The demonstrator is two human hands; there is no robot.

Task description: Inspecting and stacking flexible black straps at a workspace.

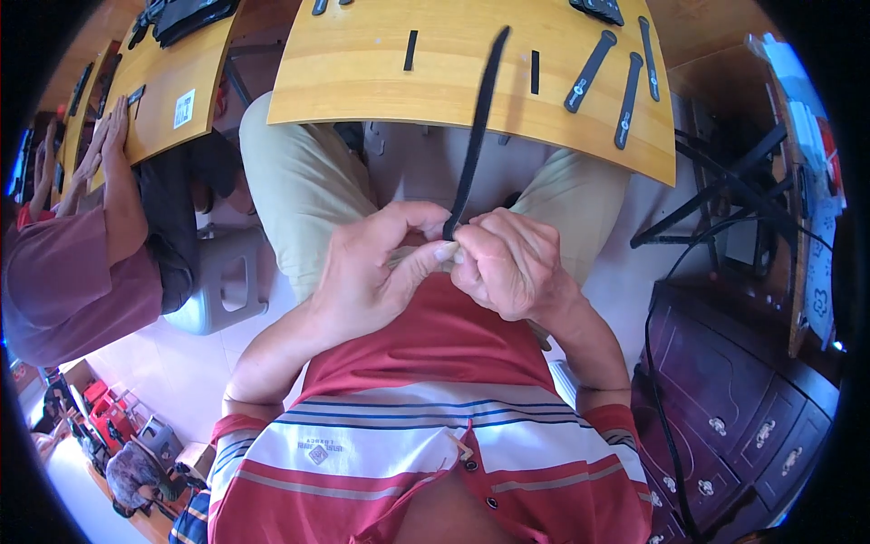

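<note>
Black strap (pixel 476 127) — long, narrow, rising from the two hands up over the front edge of the wooden table (pixel 362 82), lower end pinched close to the chest above the lap. Left hand (pixel 376 267) curled nearly closed, thumb and forefinger pressed on the strap's end, with a small pale piece just visible under the thumb — too hidden to name. Right hand (pixel 507 263) likewise closed, fingertips clamped on the same end, knuckles touching the left hand's thumb.

Risks, judged from this pose:
- Grip limited to the very tip, so a slip of either thumb likely to drop the end into the lap or onto the floor.
- Free length hanging against the table edge — apt to snag there, or to sweep the loose black straps (pixel 625 91) lying at the right of the tabletop.
- Small pale piece easily lost between the knees if the pinch loosens.
- Neighbouring person's arm (pixel 122 190) at the next table well apart, so little chance of a bump.
</note>
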